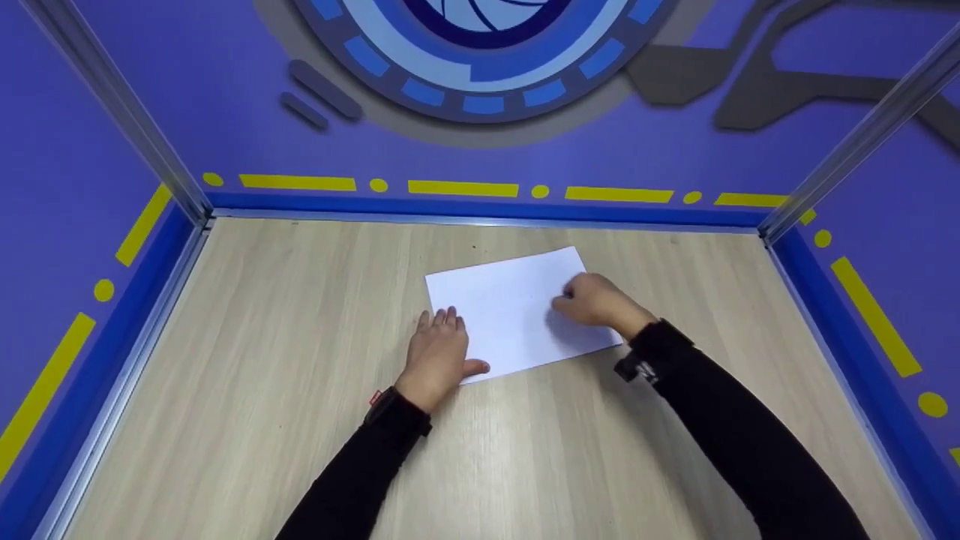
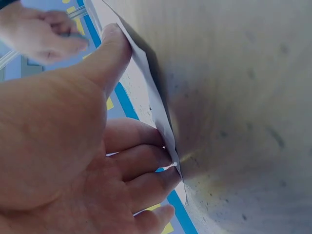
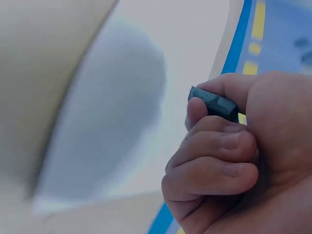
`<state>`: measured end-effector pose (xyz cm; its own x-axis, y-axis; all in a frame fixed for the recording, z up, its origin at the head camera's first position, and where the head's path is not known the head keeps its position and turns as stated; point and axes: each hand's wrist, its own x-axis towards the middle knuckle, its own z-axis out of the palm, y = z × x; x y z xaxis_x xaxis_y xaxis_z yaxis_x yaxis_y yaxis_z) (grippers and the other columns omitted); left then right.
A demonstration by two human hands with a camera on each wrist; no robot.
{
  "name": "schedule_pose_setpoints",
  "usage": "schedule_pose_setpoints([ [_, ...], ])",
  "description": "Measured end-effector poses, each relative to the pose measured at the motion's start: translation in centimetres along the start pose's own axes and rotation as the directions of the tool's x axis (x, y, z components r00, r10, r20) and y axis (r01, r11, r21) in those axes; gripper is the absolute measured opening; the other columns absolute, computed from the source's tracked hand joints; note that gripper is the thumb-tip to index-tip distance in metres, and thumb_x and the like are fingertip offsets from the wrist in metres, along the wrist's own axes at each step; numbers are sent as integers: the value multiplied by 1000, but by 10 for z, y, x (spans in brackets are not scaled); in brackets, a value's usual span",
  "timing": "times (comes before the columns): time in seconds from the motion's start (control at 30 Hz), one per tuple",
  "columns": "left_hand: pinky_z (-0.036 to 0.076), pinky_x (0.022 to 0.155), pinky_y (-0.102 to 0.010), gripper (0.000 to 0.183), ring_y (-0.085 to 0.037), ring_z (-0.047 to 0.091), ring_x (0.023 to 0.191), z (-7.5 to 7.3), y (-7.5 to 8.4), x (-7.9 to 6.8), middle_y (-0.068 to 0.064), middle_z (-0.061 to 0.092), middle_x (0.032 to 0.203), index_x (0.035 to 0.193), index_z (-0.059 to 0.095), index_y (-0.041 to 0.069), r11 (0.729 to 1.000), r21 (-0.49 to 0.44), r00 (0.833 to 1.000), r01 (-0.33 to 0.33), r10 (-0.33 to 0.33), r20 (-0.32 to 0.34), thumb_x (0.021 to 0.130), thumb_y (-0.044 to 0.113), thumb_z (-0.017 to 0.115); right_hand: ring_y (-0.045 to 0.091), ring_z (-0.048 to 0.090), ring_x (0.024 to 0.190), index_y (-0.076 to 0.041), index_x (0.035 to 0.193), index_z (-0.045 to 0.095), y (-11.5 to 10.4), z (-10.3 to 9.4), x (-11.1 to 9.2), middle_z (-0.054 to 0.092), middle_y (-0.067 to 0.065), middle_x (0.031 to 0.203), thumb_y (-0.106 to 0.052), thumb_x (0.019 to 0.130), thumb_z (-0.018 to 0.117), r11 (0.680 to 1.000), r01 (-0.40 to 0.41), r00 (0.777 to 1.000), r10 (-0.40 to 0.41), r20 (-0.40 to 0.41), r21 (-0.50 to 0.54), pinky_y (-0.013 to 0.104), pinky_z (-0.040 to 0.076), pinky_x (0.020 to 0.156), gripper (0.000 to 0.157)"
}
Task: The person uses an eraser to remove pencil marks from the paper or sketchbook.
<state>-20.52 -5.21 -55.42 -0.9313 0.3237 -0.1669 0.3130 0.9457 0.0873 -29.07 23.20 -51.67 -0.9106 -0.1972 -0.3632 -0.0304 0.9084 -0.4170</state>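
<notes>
A white sheet of paper (image 1: 510, 307) lies slightly askew on the wooden table. My left hand (image 1: 437, 351) rests on its lower left corner, fingers extended along the left edge and thumb out over the paper. In the left wrist view the thumb (image 2: 114, 51) and fingertips meet the slightly buckled paper edge. Over the right part of the sheet, my right hand (image 1: 598, 301) has its fingers curled in. The right wrist view shows it gripping a small dark block with bevelled edges (image 3: 217, 104) between thumb and index finger, above the paper and its shadow.
The pale wood tabletop (image 1: 315, 315) is bounded by a purple back panel (image 1: 450, 161) with yellow dashes. Side panels with metal corner posts (image 1: 840, 135) stand left and right. Black sleeves with wrist straps cover both forearms.
</notes>
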Motion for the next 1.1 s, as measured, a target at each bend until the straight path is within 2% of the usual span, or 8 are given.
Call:
schedule_pose_setpoints([
  [0.1,35,136,-53,103,-36,50,160,1,-1,0,-24,53,168,158,55,-5,1000,-11,1000,4,-4,-8,92,71,76,16,38,61,-20,62,40,-35,10,11,35,-6,61,-29,101,65,996,87,996,-88,-22,-35,33,33,61,48],
  [0.23,36,135,-54,102,-36,52,158,3,1,-1,-24,55,166,156,57,-6,1000,-18,1000,-5,4,-20,91,71,77,20,48,67,-17,66,50,-76,30,29,46,-2,66,-31,103,66,986,128,991,-130,-16,-104,36,42,66,43],
  [0.4,38,134,-53,101,-36,54,157,5,5,-3,-23,57,164,155,59,-6,1000,-7,999,-19,19,-36,92,71,77,27,59,82,-5,83,72,-100,54,44,68,10,84,-29,105,63,974,154,988,-153,20,-166,45,56,83,34],
  [0.6,40,133,-53,103,-35,55,156,2,8,-2,-23,57,165,156,58,-5,999,35,999,-28,29,-44,92,75,73,36,70,105,1,108,80,-71,49,45,79,21,112,-27,107,62,976,144,987,-154,-47,-163,53,59,101,33],
  [0.67,39,133,-53,104,-36,54,157,1,7,-2,-23,56,165,157,57,-5,999,34,999,-23,25,-43,92,75,72,36,70,105,1,107,79,-53,40,43,78,21,112,-26,107,61,979,139,983,-154,-96,-148,54,59,101,32],
  [0.87,36,136,-53,104,-36,50,160,-2,3,0,-24,51,169,159,54,-5,1000,9,1000,-12,13,-15,94,74,71,29,58,88,-3,85,65,4,17,37,66,15,92,-22,108,59,993,102,975,-112,-192,-64,48,51,84,30],
  [1.0,36,135,-53,103,-36,49,161,-2,1,-1,-24,51,169,159,53,-5,1000,11,1000,-18,18,-3,95,73,71,30,57,92,1,93,69,28,10,36,67,18,98,-23,107,57,999,41,979,-47,-199,-33,49,51,88,31],
  [1.1,35,136,-52,103,-35,48,161,0,0,-1,-24,51,170,160,53,-5,1000,13,1000,-10,9,9,95,73,71,32,58,97,4,105,74,31,9,38,69,20,107,-25,107,56,1000,1,984,-5,-180,-24,49,53,93,34],
])
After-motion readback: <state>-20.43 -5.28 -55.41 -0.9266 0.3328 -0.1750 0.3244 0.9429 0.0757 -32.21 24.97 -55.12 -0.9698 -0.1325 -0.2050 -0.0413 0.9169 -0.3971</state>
